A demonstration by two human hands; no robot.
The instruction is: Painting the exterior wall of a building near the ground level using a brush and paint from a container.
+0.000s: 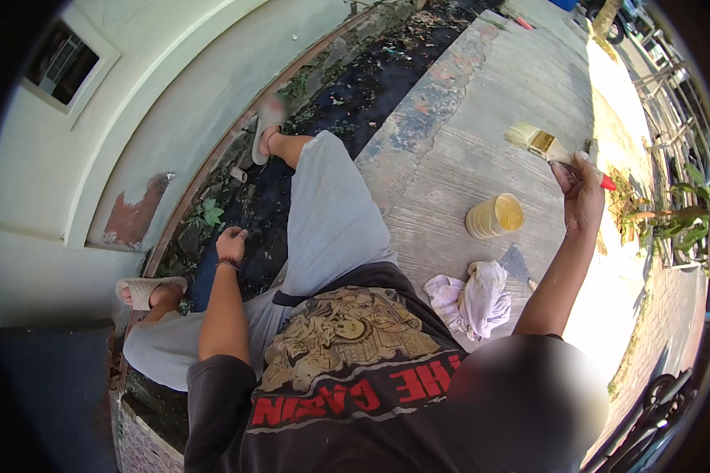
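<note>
My right hand [582, 193] is raised over the concrete on the right and grips a paintbrush [547, 147] by its handle. The brush has pale yellowish bristles pointing left and a red handle end. Below it, apart from the hand, stands a yellow-stained plastic tub [489, 218]. A crumpled whitish cloth [483, 299] lies closer to my body, beside a scraper [516, 262] with a grey triangular blade. My left hand [231, 244], a beaded bracelet at its wrist, hangs over the dark ditch between my legs. Its fingers are curled in, and nothing shows in them.
A ditch of dark water [347, 102] with floating leaves runs between the concrete slab [465, 150] and a pale house wall [166, 102] with peeled paint. My sandalled feet rest on the wall-side ledge. Plants [682, 217] and a parked motorbike [651, 418] are at the far right.
</note>
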